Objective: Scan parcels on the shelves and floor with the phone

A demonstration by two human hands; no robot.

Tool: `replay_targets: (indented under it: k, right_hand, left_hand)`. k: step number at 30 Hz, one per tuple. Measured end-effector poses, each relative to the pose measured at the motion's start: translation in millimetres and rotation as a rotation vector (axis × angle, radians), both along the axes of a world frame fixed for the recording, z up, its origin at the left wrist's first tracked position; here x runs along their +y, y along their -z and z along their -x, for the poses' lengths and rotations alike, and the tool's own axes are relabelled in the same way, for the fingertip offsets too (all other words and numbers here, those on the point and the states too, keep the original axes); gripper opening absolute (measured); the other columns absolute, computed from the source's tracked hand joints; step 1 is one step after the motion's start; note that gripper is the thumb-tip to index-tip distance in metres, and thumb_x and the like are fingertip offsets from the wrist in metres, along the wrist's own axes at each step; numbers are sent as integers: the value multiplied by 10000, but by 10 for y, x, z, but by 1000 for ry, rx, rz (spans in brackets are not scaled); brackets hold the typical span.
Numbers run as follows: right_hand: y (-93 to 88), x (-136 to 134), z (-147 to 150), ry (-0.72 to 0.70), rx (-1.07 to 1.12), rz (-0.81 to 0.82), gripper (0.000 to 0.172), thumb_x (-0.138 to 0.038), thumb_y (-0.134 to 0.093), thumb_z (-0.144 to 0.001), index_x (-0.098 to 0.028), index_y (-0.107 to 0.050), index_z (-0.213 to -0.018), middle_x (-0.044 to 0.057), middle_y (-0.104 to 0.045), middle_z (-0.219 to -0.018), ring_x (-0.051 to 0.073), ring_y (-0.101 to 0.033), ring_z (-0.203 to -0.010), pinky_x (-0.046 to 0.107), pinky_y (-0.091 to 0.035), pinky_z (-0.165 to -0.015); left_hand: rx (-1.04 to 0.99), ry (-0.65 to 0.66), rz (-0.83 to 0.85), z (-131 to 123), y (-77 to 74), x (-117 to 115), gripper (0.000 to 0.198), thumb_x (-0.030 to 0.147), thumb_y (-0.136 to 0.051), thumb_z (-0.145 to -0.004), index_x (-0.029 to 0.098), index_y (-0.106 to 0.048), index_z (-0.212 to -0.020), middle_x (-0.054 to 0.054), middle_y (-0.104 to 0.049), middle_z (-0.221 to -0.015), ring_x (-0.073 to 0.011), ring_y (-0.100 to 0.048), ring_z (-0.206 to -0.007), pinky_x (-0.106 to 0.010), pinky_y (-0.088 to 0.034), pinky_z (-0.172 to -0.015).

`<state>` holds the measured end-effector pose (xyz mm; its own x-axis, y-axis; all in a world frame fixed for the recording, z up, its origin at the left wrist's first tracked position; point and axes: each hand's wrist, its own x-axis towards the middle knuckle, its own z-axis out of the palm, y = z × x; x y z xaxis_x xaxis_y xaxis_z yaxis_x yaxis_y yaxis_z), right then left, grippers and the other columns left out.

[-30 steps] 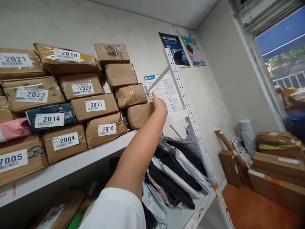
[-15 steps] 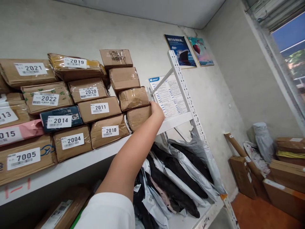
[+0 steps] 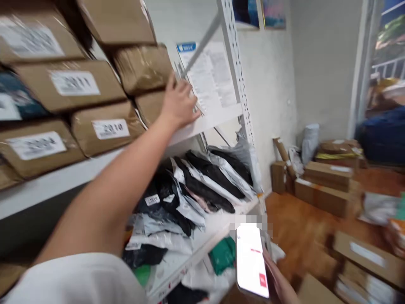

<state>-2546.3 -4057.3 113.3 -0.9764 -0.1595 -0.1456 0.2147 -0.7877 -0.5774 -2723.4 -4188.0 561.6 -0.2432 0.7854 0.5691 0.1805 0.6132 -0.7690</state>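
Observation:
My left hand (image 3: 181, 102) reaches out to the upper shelf, its fingers spread beside the right end of the stacked parcels. It is against or very near a taped brown box (image 3: 144, 67) and the box below (image 3: 150, 107); whether it touches them I cannot tell. Labelled boxes stand to its left, among them box 2010 (image 3: 110, 127) and box 2011 (image 3: 75, 83). Down at the lower right, my right hand (image 3: 278, 278) is wrapped round a phone (image 3: 252, 261) with a bright white screen, tilted up towards me. Most of that hand is behind the phone.
A white perforated post (image 3: 236, 63) closes the shelf's right end. Black and grey plastic mailers (image 3: 215, 173) lean in a row on the shelf below, with a green parcel (image 3: 223, 255) lower down. Cardboard boxes (image 3: 322, 196) stand on the brown floor at right.
The view has come closer to the shelf and turned down and right. My left hand has gone from curled at the box to spread fingers. My right hand with the phone has come into view.

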Motion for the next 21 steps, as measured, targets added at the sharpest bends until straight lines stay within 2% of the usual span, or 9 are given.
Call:
replay_targets:
  k: [2, 4, 6, 9, 11, 13, 15, 18, 21]
  right_hand:
    - [63, -69, 3, 66, -53, 32, 685, -502, -711, -809, -324, -396, -1391, 34, -655, -1208, 233, -652, -974, 336, -532, -800]
    - [55, -160, 66, 55, -24, 34, 702, -484, -680, -839, -305, -349, -1432, 56, -663, -1215, 249, -663, -965, 349, -525, -792]
    - [24, -264, 153, 44, -5, 20, 690, -448, -675, -847, -313, -340, -1434, 45, -665, -1217, 251, -667, -963, 347, -520, -778]
    - [14, -435, 264, 21, 31, -10, 646, -384, -671, -841, -294, -377, -1409, 46, -672, -1198, 252, -669, -956, 341, -516, -757]
    - [40, -562, 321, -12, 49, -10, 623, -343, -649, -841, -281, -384, -1400, 51, -684, -1168, 255, -677, -933, 356, -519, -759]
    - [71, -704, 368, -48, 41, 8, 625, -308, -623, -832, -271, -373, -1404, 48, -700, -1130, 258, -687, -902, 372, -525, -756]
    - [93, -862, 403, -73, 11, 26, 662, -257, -610, -791, -251, -365, -1406, 40, -712, -1096, 252, -689, -883, 370, -528, -753]
    - [104, -1119, 430, -119, -7, 29, 758, -179, -594, -691, -238, -356, -1408, 12, -722, -1028, 234, -683, -846, 336, -523, -716]
    - [107, -1390, 430, -187, 11, 14, 830, -143, -590, -624, -234, -337, -1409, 8, -723, -991, 231, -682, -810, 317, -504, -688]
  left_hand:
    - [-15, 88, 1, -135, 120, -190, 751, 430, -146, -896, -178, -517, -1134, -159, -449, -1357, -330, -273, -1344, -582, -11, -1054]
    - [-58, 157, -17, -323, 295, -416, 681, 435, -236, -905, -121, -508, -1189, -109, -367, -1409, -329, -252, -1340, -597, -21, -1058]
    - [-86, 211, -10, -563, 595, -677, 586, 418, -348, -903, -29, -531, -1233, -53, -323, -1426, -310, -267, -1341, -601, -54, -1065]
    - [-99, 288, 4, -977, 1344, -1107, 431, 358, -587, -819, 163, -637, -1201, -6, -393, -1423, -282, -398, -1300, -587, -166, -1103]
    - [-137, 363, 50, -1252, 1980, -1389, 419, 334, -706, -750, 228, -666, -1153, -29, -499, -1372, -260, -528, -1200, -614, -233, -1100]
    - [-222, 319, 69, -1493, 2621, -1646, 384, 344, -711, -766, 220, -675, -1127, -65, -593, -1286, -234, -575, -1149, -569, -217, -1143]
    - [-374, 278, -100, -1668, 3192, -1869, 308, 293, -713, -772, 241, -690, -1074, -43, -646, -1212, -205, -601, -1096, -520, -223, -1166]
    - [-589, 213, -419, -1788, 3847, -2175, 314, 183, -689, -784, 237, -670, -1092, -77, -647, -1178, -232, -601, -1072, -558, -303, -1122]
    - [-671, 174, -630, -1824, 4286, -2496, 398, 96, -666, -785, 216, -625, -1163, -122, -599, -1202, -261, -579, -1095, -592, -365, -1071]
